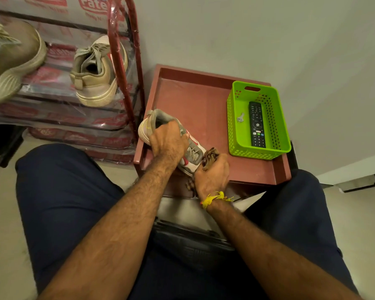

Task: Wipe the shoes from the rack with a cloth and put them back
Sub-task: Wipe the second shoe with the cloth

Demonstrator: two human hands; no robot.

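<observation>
Standing at the left, a red-framed shoe rack [126, 68] wrapped in clear plastic carries a beige sneaker [95, 74] on one shelf and a larger olive sneaker [11, 59] further left; beside the rack sits a low reddish-brown counter [191, 98] with a raised rim; on its right part rests a green perforated basket [277, 135] holding a black remote control [257, 124] and a small key [240, 118]; at the counter's near left edge lies a white sneaker with red trim and grey laces [193, 152], toe pointing toward the person; the left hand [168, 139] grips it from above around the collar, fingers curled over the far side; the right hand [212, 172], a yellow thread [214, 198] tied round its wrist, has its fingers closed round a bunched brown checked cloth [210, 158], which touches the sneaker's toe end; a loose end of the cloth hangs below the hand.
</observation>
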